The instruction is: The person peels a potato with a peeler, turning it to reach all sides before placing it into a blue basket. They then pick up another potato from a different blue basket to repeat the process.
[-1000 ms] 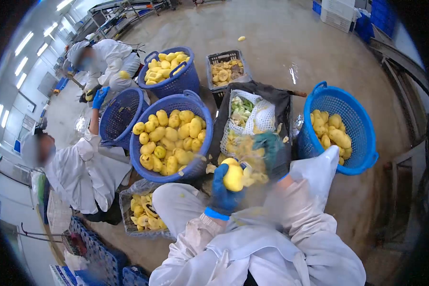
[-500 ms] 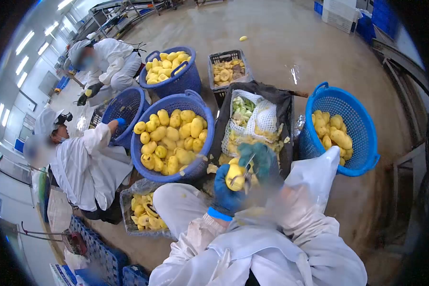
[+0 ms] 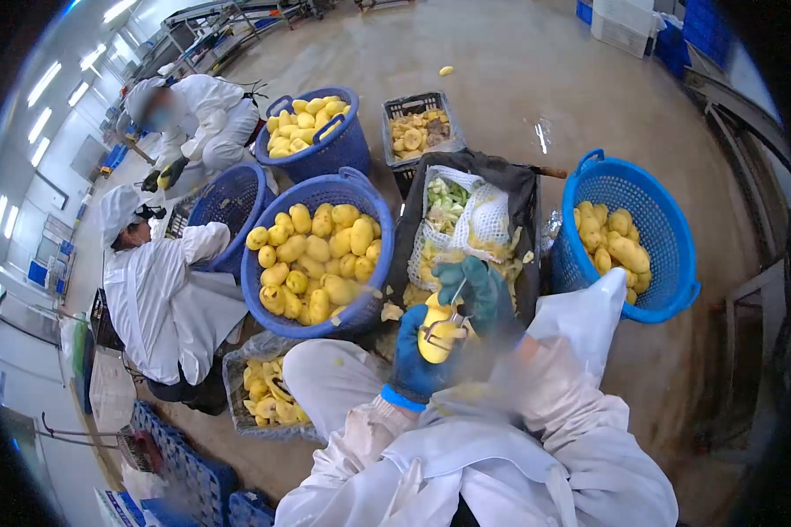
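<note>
My left hand (image 3: 415, 357), in a blue glove, is closed around a yellow potato-like piece (image 3: 437, 341). My right hand (image 3: 481, 294), in a green glove, grips a metal peeler (image 3: 448, 327) that lies across the upper side of that piece. Both hands are above the near edge of a black-lined crate (image 3: 402, 255), which holds yellow scraps, white foam netting (image 3: 483, 215) and green trimmings. A purple-blue basket (image 3: 253, 279) full of yellow pieces stands just left of the hands.
On the right a blue basket (image 3: 677, 237) holds more yellow pieces. Behind are another full basket (image 3: 347, 149) and a crate of scraps (image 3: 395, 110). A lined crate of peeled bits (image 3: 237, 395) sits at my left knee. Two co-workers in white (image 3: 171, 294) crouch at the left.
The yellow piece is tilted more upright, and the peeler now lies across it. The nearer co-worker has leaned forward, with a hand lower into the empty basket.
</note>
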Demonstrator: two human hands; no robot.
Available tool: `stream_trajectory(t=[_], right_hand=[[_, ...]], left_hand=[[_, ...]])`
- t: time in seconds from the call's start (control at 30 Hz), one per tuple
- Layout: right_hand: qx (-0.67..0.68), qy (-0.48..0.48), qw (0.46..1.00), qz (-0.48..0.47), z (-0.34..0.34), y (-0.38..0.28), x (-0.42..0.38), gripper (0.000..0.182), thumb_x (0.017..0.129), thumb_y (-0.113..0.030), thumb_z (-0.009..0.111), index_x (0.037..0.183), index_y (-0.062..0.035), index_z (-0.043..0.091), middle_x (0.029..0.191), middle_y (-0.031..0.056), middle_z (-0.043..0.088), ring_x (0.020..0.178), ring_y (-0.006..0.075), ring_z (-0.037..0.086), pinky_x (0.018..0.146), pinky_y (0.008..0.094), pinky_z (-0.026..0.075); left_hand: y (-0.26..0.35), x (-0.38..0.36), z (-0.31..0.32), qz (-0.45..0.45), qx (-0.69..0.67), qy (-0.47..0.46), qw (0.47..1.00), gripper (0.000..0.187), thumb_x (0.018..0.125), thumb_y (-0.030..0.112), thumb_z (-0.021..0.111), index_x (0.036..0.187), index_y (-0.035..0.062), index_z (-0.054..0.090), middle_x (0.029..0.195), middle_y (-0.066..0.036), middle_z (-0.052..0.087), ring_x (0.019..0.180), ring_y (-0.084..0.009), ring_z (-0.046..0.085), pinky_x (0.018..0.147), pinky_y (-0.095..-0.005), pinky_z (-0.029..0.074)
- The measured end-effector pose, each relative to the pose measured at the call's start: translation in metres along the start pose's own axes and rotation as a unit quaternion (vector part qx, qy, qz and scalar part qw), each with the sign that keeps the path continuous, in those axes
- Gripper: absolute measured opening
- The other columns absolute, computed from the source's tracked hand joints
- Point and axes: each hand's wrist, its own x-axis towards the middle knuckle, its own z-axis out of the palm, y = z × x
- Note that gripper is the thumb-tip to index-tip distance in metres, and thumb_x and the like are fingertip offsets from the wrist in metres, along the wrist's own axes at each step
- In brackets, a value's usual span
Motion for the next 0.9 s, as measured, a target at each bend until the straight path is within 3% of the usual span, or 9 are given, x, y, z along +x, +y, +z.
stream_trajectory(t=[0.1,0.2,0.37,0.43,0.57,0.63,0.73,0.87,0.9], right_hand=[[-0.133,0.062,0.989,-0.004,-0.015,-0.005,0.012,0.025,0.098,-0.019,0.04,0.099,-0.0029,0.06,0.084,0.0082,0.065,0.074,0.0139,0.061,0.071,0.0292,0.05],[0.11,0.06,0.991,0.039,-0.004,0.001,0.004,0.019,0.095,-0.017,0.045,0.098,-0.0038,0.059,0.081,0.007,0.064,0.073,0.0139,0.061,0.069,0.0296,0.05],[-0.286,0.05,0.937,-0.194,-0.028,0.02,0.013,0.021,0.094,-0.022,0.046,0.092,-0.0047,0.058,0.088,0.0087,0.064,0.073,0.017,0.062,0.069,0.0289,0.05],[-0.029,0.048,0.996,-0.07,-0.004,-0.002,0.005,0.019,0.093,-0.018,0.045,0.091,-0.0043,0.058,0.088,0.0082,0.064,0.073,0.0168,0.062,0.069,0.0288,0.05],[-0.07,-0.012,0.991,-0.116,-0.012,0.029,0.004,0.024,0.097,-0.019,0.041,0.092,-0.0029,0.059,0.089,0.0079,0.064,0.075,0.015,0.061,0.07,0.0284,0.049],[-0.248,0.042,0.956,-0.151,-0.029,0.011,0.015,0.026,0.097,-0.02,0.041,0.094,-0.0018,0.06,0.09,0.0082,0.064,0.076,0.015,0.061,0.071,0.0287,0.049],[0.088,0.05,0.992,0.07,-0.005,-0.006,0.0,0.024,0.095,-0.019,0.044,0.095,-0.0023,0.061,0.087,0.0075,0.064,0.077,0.0159,0.062,0.071,0.0293,0.049],[-0.155,0.016,0.982,-0.108,-0.018,0.014,0.019,0.029,0.096,-0.025,0.045,0.094,-0.0027,0.063,0.09,0.0087,0.064,0.076,0.0175,0.063,0.073,0.0307,0.051],[-0.064,0.016,0.998,-0.004,-0.03,-0.001,0.027,0.021,0.094,-0.018,0.048,0.097,-0.0026,0.062,0.093,0.0091,0.064,0.077,0.0186,0.063,0.077,0.0328,0.051]], left_hand=[[0.0,-0.004,0.001,-0.003,-0.008,-0.033,0.999,0.042,0.09,0.04,0.049,0.111,0.0046,0.054,0.096,-0.01,0.059,0.082,-0.0228,0.059,0.068,-0.034,0.051],[0.004,-0.001,-0.005,-0.045,-0.055,-0.046,0.996,0.041,0.089,0.04,0.05,0.111,0.005,0.055,0.093,-0.009,0.058,0.077,-0.02,0.057,0.066,-0.0327,0.049],[0.002,0.003,-0.013,-0.056,-0.063,-0.08,0.993,0.042,0.087,0.041,0.052,0.109,0.005,0.055,0.087,-0.008,0.057,0.075,-0.0193,0.056,0.068,-0.0343,0.05],[-0.002,0.0,-0.006,0.161,0.246,-0.048,0.955,0.044,0.087,0.044,0.051,0.108,0.0061,0.055,0.085,-0.008,0.056,0.074,-0.0198,0.056,0.068,-0.0344,0.05],[-0.008,0.015,-0.028,0.013,-0.006,-0.155,0.988,0.03,0.083,0.026,0.061,0.108,0.0085,0.055,0.09,-0.011,0.06,0.07,-0.0203,0.059,0.067,-0.0348,0.052],[0.003,-0.006,0.003,-0.027,-0.076,-0.021,0.997,0.033,0.078,0.007,0.067,0.108,0.0067,0.055,0.094,-0.012,0.062,0.075,-0.0193,0.061,0.071,-0.0353,0.053],[-0.001,-0.007,0.003,0.138,0.158,-0.069,0.975,0.041,0.075,0.001,0.068,0.112,0.0047,0.051,0.099,-0.012,0.061,0.082,-0.0188,0.061,0.075,-0.0337,0.052],[-0.007,-0.006,-0.003,0.211,0.144,-0.114,0.96,0.051,0.075,-0.007,0.067,0.119,0.0012,0.044,0.11,-0.013,0.057,0.095,-0.0212,0.06,0.083,-0.0331,0.051],[-0.005,-0.006,-0.001,0.221,0.186,-0.097,0.952,0.051,0.077,-0.007,0.066,0.121,0.0004,0.042,0.113,-0.014,0.056,0.097,-0.0222,0.06,0.085,-0.0335,0.051]])
